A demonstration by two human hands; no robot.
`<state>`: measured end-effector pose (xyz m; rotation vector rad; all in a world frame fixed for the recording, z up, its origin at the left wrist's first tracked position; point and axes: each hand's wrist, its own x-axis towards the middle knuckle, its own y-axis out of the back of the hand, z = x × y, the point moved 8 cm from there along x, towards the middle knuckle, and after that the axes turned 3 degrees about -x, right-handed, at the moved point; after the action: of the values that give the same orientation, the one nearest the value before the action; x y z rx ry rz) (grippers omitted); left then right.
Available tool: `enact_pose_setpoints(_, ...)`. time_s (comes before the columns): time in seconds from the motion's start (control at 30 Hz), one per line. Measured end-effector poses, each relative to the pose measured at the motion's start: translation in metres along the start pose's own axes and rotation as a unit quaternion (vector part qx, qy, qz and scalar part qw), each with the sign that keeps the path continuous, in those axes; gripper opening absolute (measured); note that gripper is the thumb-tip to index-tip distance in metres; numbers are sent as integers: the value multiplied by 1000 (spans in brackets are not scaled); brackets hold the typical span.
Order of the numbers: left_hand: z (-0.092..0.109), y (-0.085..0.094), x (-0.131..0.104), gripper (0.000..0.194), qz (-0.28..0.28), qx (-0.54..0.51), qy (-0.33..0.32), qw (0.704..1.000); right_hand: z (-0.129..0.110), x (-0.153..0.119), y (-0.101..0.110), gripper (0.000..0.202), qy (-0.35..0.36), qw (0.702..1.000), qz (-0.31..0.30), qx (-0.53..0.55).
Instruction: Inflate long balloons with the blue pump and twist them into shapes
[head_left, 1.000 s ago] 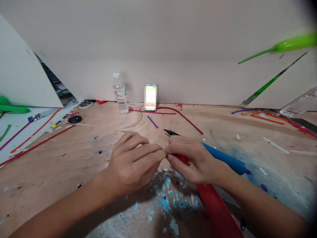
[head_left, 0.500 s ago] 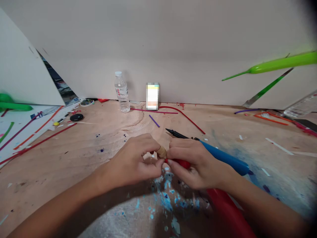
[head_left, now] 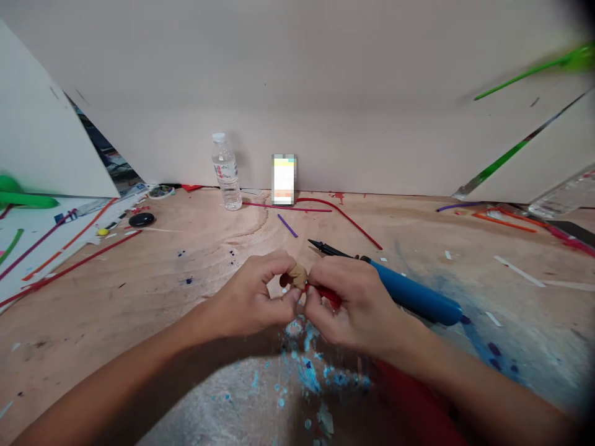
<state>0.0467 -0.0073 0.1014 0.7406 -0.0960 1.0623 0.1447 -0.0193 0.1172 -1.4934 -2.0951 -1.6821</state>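
Note:
Just in front of me, my left hand (head_left: 260, 294) and my right hand (head_left: 351, 297) meet fingertip to fingertip. My right hand is closed on a red long balloon (head_left: 332, 298), whose body runs back under my right forearm and darkens at the bottom. Thumb and forefinger of my left hand pinch at the balloon's end, which is mostly covered by the fingers. A tan wrap (head_left: 298, 274) sits around a left fingertip. Behind my right hand lies a blue hand pump (head_left: 418, 291) with a black nozzle pointing left.
A water bottle (head_left: 227, 176) and a phone with a blurred screen (head_left: 284, 179) stand against the white board. Uninflated balloons, including a red one (head_left: 356, 224) and a short purple one (head_left: 287, 225), lie scattered. A green balloon (head_left: 525, 82) juts in at upper right.
Both hands have shifted slightly left and up, still pinching at the balloon's end. The green balloon at right has swung up and further out of view.

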Motion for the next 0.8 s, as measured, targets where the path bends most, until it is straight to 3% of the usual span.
enact_pose_setpoints(0.23, 12, 3, 0, 13, 19, 127, -107, 986, 18, -2, -15, 19, -118, 985, -70, 102)
enact_pose_setpoints(0.4, 24, 11, -6, 12, 122, 186, -184, 958, 27, -3, -18, 21, -145, 975, -3, 168)
enact_pose_setpoints(0.47, 23, 14, -7, 10, 145, 168, -169, 960, 27, -5, -16, 19, -123, 977, 22, 173)
enact_pose_setpoints(0.63, -2, 19, -1, 11, 129, -23, -14, 991, 25, -6, -12, 14, -64, 985, 17, 158)
enact_pose_setpoints(0.7, -3, 20, 0, 11, 125, -43, -16, 991, 25, -4, -12, 13, -54, 984, 0, 168)
enact_pose_setpoints(0.8, 6, 23, 0, 10, 120, 2, -77, 990, 28, -2, -14, 14, -60, 979, -38, 189)
